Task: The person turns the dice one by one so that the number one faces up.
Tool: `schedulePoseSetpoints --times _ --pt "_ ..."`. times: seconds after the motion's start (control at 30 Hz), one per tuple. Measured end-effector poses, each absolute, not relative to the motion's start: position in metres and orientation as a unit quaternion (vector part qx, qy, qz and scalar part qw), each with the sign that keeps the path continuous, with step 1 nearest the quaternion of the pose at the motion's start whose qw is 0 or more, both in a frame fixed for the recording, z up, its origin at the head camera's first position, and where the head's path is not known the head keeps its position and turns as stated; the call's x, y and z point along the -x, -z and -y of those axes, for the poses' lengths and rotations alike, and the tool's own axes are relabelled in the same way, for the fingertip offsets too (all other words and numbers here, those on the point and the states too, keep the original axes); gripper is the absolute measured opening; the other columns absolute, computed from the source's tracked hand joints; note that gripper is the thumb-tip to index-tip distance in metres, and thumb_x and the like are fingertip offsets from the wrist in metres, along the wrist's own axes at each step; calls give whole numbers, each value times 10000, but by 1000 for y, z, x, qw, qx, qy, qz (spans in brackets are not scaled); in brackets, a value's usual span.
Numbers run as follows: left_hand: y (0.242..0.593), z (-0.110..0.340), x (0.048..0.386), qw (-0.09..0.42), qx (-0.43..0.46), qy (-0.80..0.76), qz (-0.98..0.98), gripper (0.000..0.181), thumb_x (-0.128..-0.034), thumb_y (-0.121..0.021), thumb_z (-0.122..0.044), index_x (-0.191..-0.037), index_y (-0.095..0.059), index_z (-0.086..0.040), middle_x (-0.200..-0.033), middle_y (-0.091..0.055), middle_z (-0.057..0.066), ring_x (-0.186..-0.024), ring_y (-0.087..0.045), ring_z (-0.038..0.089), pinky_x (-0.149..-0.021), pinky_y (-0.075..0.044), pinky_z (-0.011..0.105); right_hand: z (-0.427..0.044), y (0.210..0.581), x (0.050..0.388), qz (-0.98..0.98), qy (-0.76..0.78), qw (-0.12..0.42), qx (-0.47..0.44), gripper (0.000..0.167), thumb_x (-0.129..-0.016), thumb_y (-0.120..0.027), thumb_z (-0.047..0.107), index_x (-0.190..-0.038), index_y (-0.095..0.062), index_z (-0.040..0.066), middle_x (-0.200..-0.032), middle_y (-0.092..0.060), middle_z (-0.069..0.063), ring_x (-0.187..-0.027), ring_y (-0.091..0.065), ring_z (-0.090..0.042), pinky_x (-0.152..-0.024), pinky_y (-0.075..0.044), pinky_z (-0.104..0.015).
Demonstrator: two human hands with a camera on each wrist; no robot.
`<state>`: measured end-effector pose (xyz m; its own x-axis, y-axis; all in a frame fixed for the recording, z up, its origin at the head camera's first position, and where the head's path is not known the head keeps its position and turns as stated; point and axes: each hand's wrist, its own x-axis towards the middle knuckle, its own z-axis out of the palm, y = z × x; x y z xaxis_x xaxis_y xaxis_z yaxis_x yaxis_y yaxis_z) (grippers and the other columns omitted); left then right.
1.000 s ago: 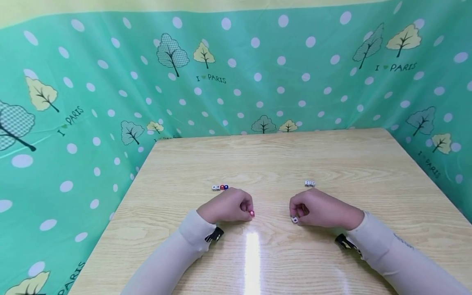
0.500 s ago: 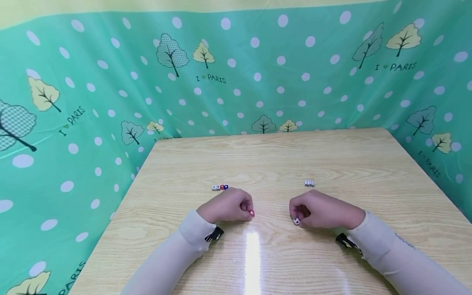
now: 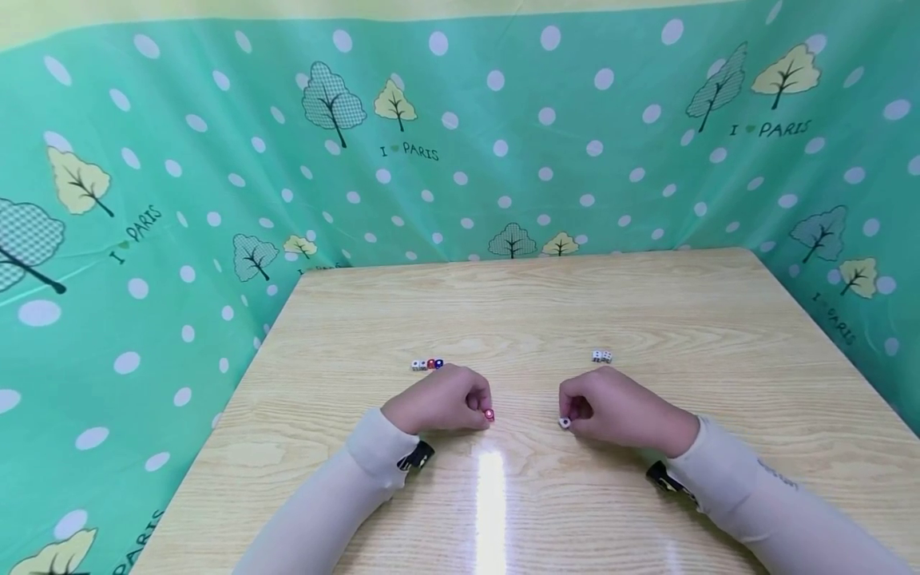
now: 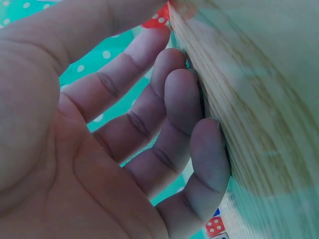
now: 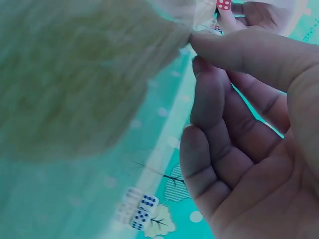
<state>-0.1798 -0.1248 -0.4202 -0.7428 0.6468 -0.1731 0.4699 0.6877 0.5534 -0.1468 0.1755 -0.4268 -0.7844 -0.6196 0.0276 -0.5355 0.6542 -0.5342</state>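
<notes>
My left hand [image 3: 438, 401] pinches a red die [image 3: 489, 415] between thumb and fingers, low at the table surface. In the left wrist view that red die [image 4: 158, 19] shows partly at the top, its white pips visible; the other fingers curl beside the wood. Facing it across a short gap, my right hand [image 3: 621, 409] pinches a white die [image 3: 565, 422] with one large dark pip showing in the head view. The right wrist view does not show this die clearly; there the thumb and fingertips [image 5: 199, 64] come close together near the table.
Behind the left hand stands a short row of dice: white ones [image 3: 419, 365], a red one [image 3: 431, 363] and a blue one [image 3: 439, 363]. Two white dice [image 3: 602, 356] sit side by side beyond the right hand. A green patterned curtain [image 3: 503, 136] borders the wooden table [image 3: 532, 303].
My right hand has moved a little to the left with the white die, toward the left hand. The left hand and its red die stay in place.
</notes>
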Motion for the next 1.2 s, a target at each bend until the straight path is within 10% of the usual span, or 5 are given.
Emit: schedulePoseSetpoints --times 0.87,1.2 --pt "422 125 181 181 -313 -241 -901 167 -869 -819 -201 -781 -687 -252 -685 -599 -63 -642 -496 48 -620 -417 216 -182 407 140 -910 207 57 354 283 -789 -759 -17 -788 -672 252 -731 -606 133 -670 -519 -21 -608 -467 -208" --pt "422 125 181 181 -311 -239 -902 170 -866 -822 -199 -782 -684 -251 -685 -600 -73 -647 -499 45 -626 -423 216 -175 406 134 -922 188 71 332 220 -830 -855 315 -807 -648 244 -716 -572 89 -636 -445 -13 -596 -410 -225"
